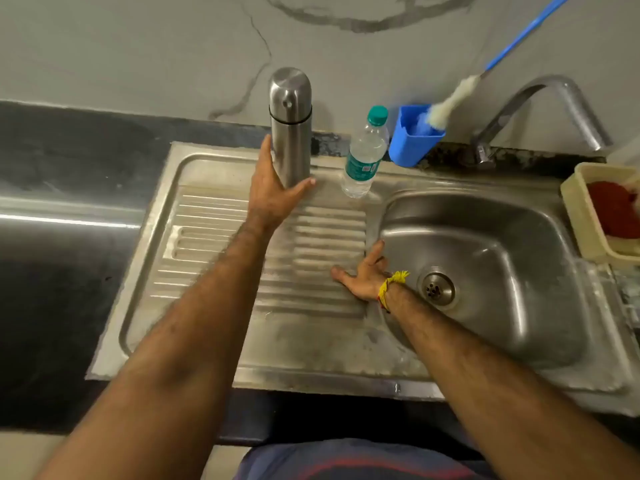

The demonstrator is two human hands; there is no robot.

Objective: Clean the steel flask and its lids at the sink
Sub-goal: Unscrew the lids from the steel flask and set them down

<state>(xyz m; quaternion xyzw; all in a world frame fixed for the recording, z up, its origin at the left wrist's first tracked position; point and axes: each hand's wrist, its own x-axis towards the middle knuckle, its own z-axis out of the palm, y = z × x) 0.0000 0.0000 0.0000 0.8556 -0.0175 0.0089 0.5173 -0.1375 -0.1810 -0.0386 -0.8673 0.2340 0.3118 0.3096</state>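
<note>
The steel flask (290,109) stands upright with its domed lid on, at the back of the sink's ribbed drainboard (207,237). My left hand (273,188) is spread at the flask's lower part: straight fingers lie along its left side and the thumb reaches across the front of its base. My right hand (363,275), with a yellow thread at the wrist, rests flat with spread fingers on the drainboard beside the basin (491,237). It holds nothing.
A clear plastic water bottle (363,157) with a green cap stands right of the flask. Behind it a blue holder (412,140) carries a blue-handled bottle brush (450,98). The tap (554,98) arches over the basin's back right. A cream tray (581,216) with red contents sits far right.
</note>
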